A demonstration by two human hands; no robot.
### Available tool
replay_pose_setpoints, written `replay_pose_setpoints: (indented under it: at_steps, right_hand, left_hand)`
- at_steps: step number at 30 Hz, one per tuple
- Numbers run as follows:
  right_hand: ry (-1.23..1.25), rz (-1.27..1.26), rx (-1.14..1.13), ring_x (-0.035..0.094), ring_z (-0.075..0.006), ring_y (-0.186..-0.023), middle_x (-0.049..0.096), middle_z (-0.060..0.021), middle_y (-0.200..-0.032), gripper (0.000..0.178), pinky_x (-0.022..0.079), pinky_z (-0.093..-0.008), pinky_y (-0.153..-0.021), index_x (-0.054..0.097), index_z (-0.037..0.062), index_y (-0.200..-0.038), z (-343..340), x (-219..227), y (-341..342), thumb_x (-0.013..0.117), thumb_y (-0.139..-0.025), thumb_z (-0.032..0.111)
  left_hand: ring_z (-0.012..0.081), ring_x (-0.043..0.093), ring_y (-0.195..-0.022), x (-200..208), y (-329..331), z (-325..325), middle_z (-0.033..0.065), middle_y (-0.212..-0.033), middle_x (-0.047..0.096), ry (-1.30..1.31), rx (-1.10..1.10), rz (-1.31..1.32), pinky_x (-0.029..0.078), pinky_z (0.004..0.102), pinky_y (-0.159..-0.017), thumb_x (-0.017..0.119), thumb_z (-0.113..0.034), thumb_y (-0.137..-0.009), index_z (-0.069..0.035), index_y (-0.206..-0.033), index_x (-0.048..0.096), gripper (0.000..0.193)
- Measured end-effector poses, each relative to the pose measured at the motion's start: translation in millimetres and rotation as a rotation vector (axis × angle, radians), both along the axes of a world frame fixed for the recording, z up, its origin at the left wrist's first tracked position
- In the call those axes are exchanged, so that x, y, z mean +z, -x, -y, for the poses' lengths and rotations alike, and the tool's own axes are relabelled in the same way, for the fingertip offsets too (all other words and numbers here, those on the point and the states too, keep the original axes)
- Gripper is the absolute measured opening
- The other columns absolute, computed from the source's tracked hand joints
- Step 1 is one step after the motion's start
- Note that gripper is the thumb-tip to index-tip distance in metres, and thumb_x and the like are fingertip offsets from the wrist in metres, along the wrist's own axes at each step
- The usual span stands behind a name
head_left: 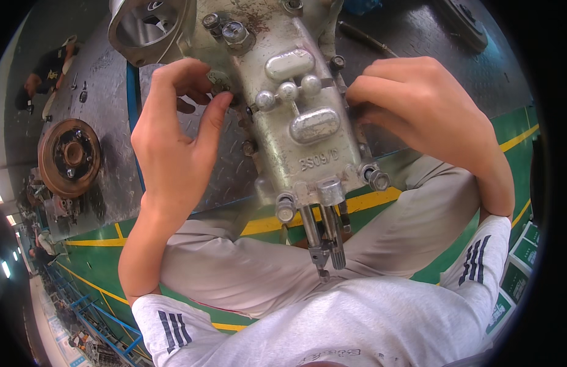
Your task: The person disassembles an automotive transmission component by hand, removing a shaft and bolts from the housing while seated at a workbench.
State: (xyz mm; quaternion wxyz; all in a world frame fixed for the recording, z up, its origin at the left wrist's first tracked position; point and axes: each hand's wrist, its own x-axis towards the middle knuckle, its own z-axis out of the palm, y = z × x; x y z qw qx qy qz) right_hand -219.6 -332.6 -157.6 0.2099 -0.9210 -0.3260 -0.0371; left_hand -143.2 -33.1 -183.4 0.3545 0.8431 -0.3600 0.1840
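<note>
A worn silver-grey gearbox housing (308, 147) with raised ribs and rounded bosses lies in front of me, its shafts (320, 229) pointing toward my body. My left hand (173, 122) is at the housing's left side. Its thumb and curled fingers close in on a small lug (220, 81) with a dark bolt beside it; exactly what they pinch is unclear. Against the right side, my right hand (424, 101) has its fingers bent inward, and the housing edge and knuckles hide the fingertips. Bolts stand at the near corners, one (378, 178) on the right and another (286, 209) on the left.
The housing rests on a dark metal-plate table (112, 202). A rusty round flanged disc (69, 158) sits left, with loose bolts (83, 95) beyond it. A metal rod (366, 38) and dark round part (458, 24) lie far right. Another person (48, 73) is far left.
</note>
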Motion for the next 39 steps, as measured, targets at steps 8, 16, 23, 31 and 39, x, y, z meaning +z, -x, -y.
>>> replay_pose_setpoints:
  at_steps: [8,16,23,31,39]
  right_hand:
    - [0.058,0.024,-0.049,0.063,-0.0380,-0.082,0.062,-0.0144,-0.087,0.029,0.052,-0.0445,-0.071,0.064,0.0012,-0.097,1,2,2,0.079,-0.072,0.002]
    - [0.028,0.067,-0.054,0.064,-0.0372,-0.086,0.064,-0.0147,-0.090,0.029,0.051,-0.0444,-0.072,0.065,0.0001,-0.098,-2,1,2,0.080,-0.074,0.004]
    - [0.017,0.112,-0.025,0.064,-0.0371,-0.086,0.064,-0.0141,-0.091,0.031,0.052,-0.0454,-0.075,0.065,-0.0001,-0.098,-3,-4,1,0.080,-0.071,0.004]
    - [0.063,0.058,-0.059,0.064,-0.0366,-0.084,0.062,-0.0134,-0.089,0.031,0.052,-0.0436,-0.071,0.065,0.0005,-0.097,-4,-5,3,0.079,-0.070,0.003]
    - [0.141,-0.004,-0.088,0.064,-0.0353,-0.083,0.062,-0.0125,-0.088,0.031,0.052,-0.0428,-0.068,0.066,0.0011,-0.096,-2,-1,3,0.081,-0.069,0.004]
  left_hand:
    - [0.0195,0.065,-0.083,28,14,-14,0.0085,-0.097,0.069,-0.217,-0.140,-0.026,0.050,0.0293,-0.071,0.078,0.005,-0.077,-0.003,-0.112,0.067,0.038]
    - [0.0194,0.070,-0.088,9,39,-17,0.0078,-0.106,0.073,-0.099,-0.127,-0.345,0.052,0.0301,-0.073,0.075,0.012,-0.076,-0.004,-0.111,0.067,0.040]
    - [0.0271,0.067,-0.085,2,39,-11,0.0076,-0.094,0.070,-0.194,-0.115,-0.122,0.051,0.0351,-0.075,0.080,0.006,-0.075,-0.005,-0.106,0.067,0.035]
    - [0.0279,0.065,-0.086,9,39,-15,0.0112,-0.098,0.068,-0.248,-0.077,-0.244,0.053,0.0371,-0.077,0.082,0.005,-0.073,-0.002,-0.102,0.069,0.033]
    - [0.0245,0.067,-0.084,-1,41,-18,0.0118,-0.103,0.069,-0.182,-0.099,-0.256,0.055,0.0326,-0.076,0.081,0.008,-0.072,-0.001,-0.104,0.068,0.036]
